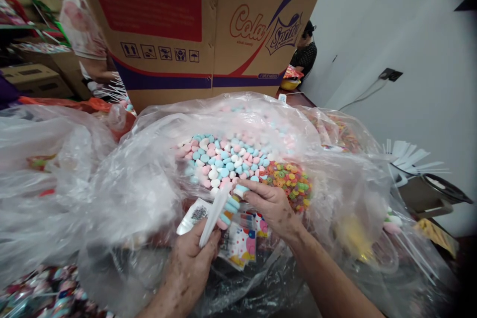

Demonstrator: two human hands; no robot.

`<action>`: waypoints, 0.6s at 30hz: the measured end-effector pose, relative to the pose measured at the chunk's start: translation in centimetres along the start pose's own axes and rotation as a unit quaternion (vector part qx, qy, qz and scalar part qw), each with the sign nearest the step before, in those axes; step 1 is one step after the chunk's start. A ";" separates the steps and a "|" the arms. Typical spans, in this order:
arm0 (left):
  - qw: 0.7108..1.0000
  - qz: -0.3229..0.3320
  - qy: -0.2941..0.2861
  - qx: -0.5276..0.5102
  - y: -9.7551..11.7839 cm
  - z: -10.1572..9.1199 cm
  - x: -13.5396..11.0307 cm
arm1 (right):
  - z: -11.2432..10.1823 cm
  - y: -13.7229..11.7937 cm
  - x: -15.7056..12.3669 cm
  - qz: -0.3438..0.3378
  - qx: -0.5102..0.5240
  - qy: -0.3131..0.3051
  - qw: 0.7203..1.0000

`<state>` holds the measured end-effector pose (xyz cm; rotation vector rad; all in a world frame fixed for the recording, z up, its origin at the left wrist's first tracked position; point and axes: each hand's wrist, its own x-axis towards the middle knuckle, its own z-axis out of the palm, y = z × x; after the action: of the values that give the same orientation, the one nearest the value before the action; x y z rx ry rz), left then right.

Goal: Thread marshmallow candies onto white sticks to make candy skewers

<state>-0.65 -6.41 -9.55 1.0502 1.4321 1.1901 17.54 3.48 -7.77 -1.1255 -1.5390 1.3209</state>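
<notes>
My left hand is closed around a long white strip, which slants up and to the right. A row of blue, orange and pink candies sits close behind the strip; whether they are joined to it I cannot tell. Between thumb and fingertips, my right hand pinches a blue and white candy near the strip's upper end. Just beyond both hands lies a heap of pink, blue and white candies in a clear plastic bag. Colourful ring gummies lie to its right.
A tall cardboard box stands behind the bag. Printed packets lie below my hands. White flat sticks fan out at the right. Wrapped sweets fill the lower left corner. Two other people are partly visible behind the box.
</notes>
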 end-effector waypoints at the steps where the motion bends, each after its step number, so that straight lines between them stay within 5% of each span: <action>1: 1.000 0.004 0.006 0.000 -0.3 0.1 0.0 | 0.0 0.0 -0.2 -0.015 -0.023 -0.006 1.000; 8: 0.999 -0.008 0.020 0.026 -0.7 0.2 -0.3 | 0.8 -0.3 -1.1 -0.169 -0.131 -0.040 0.976; 14: 0.998 -0.031 0.059 0.017 0.4 0.1 -0.1 | 1.5 -0.9 -2.0 -0.102 -0.118 -0.024 0.987; 18: 0.992 -0.113 0.045 -0.026 2.0 1.3 -0.7 | 2.0 -1.8 -2.8 -0.064 -0.048 -0.003 0.997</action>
<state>0.85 -6.56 -7.52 0.7843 1.5369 1.1148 16.25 0.12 -6.29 -1.0630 -1.6667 1.1756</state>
